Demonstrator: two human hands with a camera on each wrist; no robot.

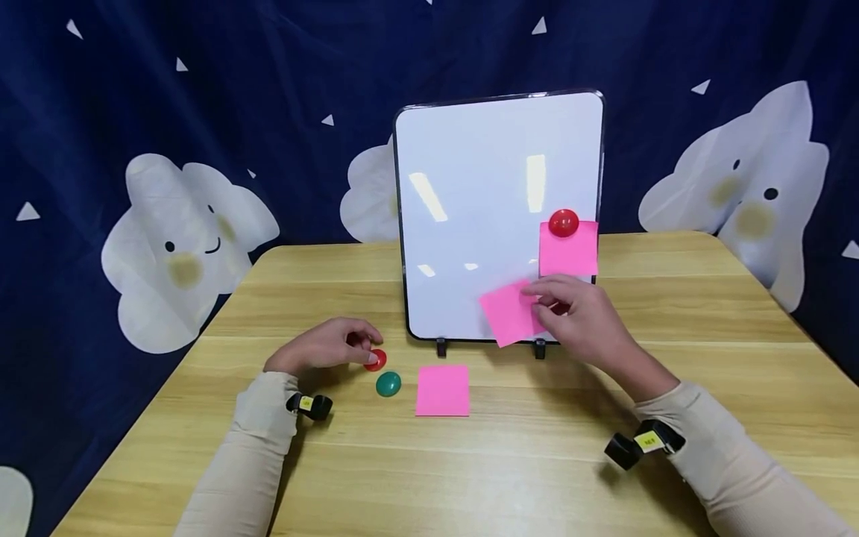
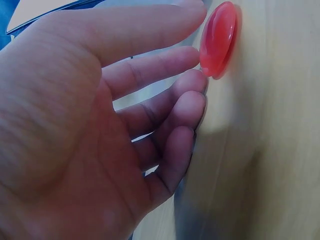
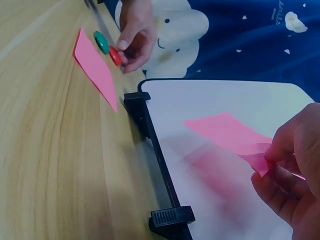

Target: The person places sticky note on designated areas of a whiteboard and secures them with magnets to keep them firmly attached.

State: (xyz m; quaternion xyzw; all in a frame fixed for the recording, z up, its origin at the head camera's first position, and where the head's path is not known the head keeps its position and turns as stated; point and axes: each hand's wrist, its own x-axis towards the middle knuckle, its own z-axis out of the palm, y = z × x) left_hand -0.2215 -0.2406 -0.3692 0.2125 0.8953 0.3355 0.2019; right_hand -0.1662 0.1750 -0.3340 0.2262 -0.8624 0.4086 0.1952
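My right hand [image 1: 580, 317] pinches a pink sticky note [image 1: 506, 313] by its right edge, in front of the whiteboard's [image 1: 496, 171] lower part. The note tilts, and in the right wrist view a pink reflection shows on the board behind it. Over the table, my left hand [image 1: 329, 345] reaches a red round magnet [image 2: 218, 40]; its fingertips are at the magnet's near edge, not visibly closed around it. Beside that magnet lies a green round magnet [image 1: 388, 384]. Another red magnet [image 1: 564, 222] sits on the top of a pink note [image 1: 568, 253] on the board's right side.
A pink sticky note pad [image 1: 443, 391] lies on the wooden table [image 1: 470, 477], right of the green magnet. Two black feet [image 1: 441, 347] support the board's lower edge. Behind the table hangs a dark blue curtain [image 1: 295, 67] with clouds.
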